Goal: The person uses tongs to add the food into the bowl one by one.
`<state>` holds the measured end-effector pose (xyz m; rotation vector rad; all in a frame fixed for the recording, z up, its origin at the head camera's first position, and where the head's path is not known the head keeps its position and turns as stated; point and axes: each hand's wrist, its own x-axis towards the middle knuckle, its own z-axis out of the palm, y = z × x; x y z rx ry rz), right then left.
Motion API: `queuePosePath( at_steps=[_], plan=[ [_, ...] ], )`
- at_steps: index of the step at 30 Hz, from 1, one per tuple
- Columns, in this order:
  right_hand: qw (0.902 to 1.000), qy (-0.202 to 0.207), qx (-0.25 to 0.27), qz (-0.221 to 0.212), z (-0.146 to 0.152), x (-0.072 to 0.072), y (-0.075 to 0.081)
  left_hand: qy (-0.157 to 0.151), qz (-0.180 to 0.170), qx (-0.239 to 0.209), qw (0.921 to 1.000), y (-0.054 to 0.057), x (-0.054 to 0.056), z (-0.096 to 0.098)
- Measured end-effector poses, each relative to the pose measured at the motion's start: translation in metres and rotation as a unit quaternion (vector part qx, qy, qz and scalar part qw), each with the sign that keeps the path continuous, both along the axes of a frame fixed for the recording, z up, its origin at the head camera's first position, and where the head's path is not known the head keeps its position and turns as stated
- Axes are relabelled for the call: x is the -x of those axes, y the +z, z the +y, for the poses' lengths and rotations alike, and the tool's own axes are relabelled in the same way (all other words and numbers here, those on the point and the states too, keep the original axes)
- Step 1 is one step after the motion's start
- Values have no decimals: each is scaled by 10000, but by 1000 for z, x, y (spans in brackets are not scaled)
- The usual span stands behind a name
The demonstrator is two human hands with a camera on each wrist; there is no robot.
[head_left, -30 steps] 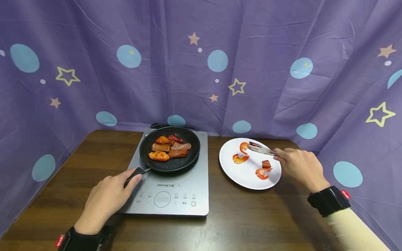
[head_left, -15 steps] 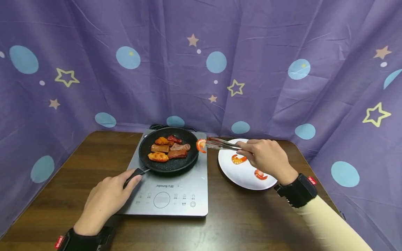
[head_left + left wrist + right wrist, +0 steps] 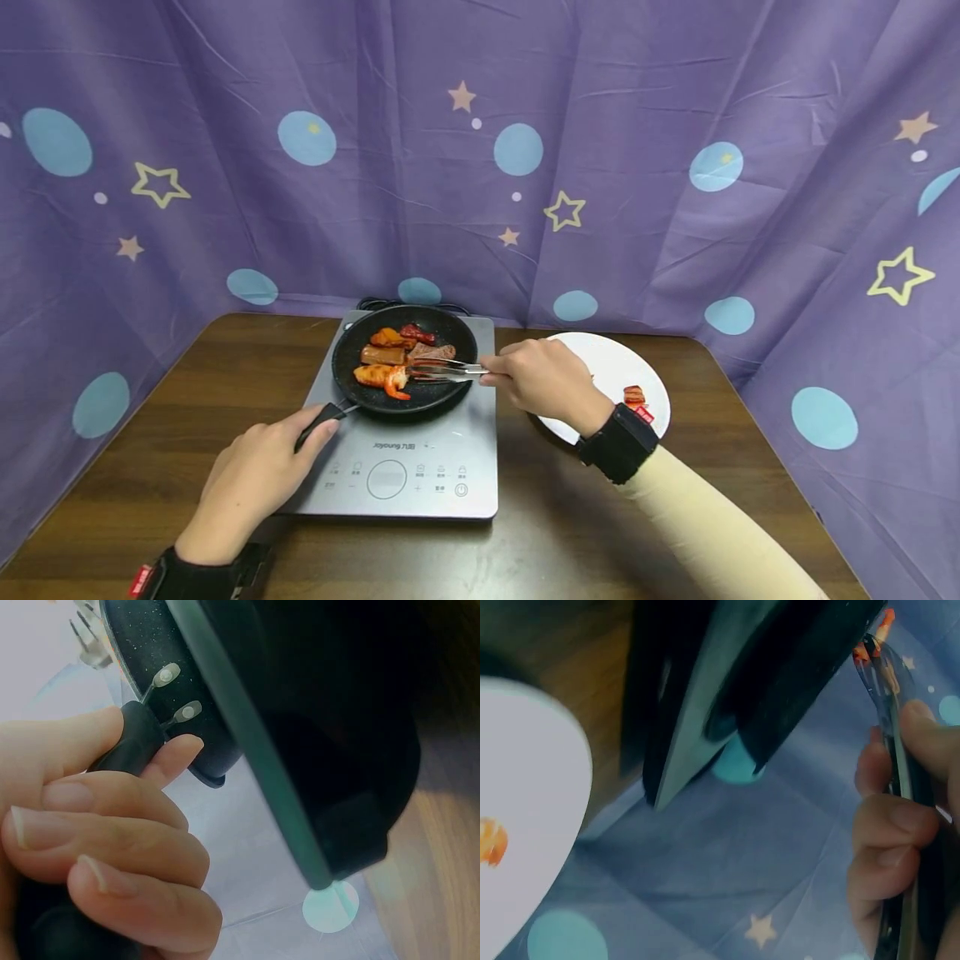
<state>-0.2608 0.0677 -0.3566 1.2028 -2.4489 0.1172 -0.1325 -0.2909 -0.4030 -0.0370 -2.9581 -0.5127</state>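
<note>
My left hand [image 3: 262, 467] grips the black handle [image 3: 318, 423] of a dark speckled frying pan [image 3: 375, 400], fingers curled round it in the left wrist view. The pan sits on a silver induction cooker [image 3: 450, 467]. My right hand [image 3: 543, 377] holds metal tongs [image 3: 453, 371], their tips over the front of the pan. A shrimp [image 3: 396, 385] is at the tong tips, overlapping an orange-brown chicken wing [image 3: 371, 375]. Behind lie a brown slab of meat [image 3: 382, 355], an orange piece [image 3: 390, 337] and a dark red piece [image 3: 418, 333].
On the right a white plate [image 3: 637, 367] stands partly behind my right hand, with a striped reddish piece [image 3: 633, 394] on it. A wooden table [image 3: 195, 375] carries everything. A purple curtain [image 3: 637, 275] hangs close behind, and a black cable [image 3: 371, 302] lies behind the cooker.
My right hand has moved left from the plate, carrying the shrimp in the tongs to over the pan. My left hand has stayed on the pan handle.
</note>
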Motion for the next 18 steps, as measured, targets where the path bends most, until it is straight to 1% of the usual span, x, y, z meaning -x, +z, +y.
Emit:
queuePosePath(
  at_steps=[4, 6, 11, 18],
  plan=[
    [9987, 29, -46, -512, -16, -1, -3, 6, 33, -10, 10000, -1, 0, 1],
    [9978, 50, -114, -646, -21, -1, -4, -2, 54, -12, 10000, 0, 0, 1],
    [9966, 59, -256, -784, -28, -1, -5, -9, 66, -14, 10000, 0, -1, 2],
    [9951, -65, -394, -902, -42, -3, -4, 26, 1, -9, 10000, 1, 0, 1]
  ],
)
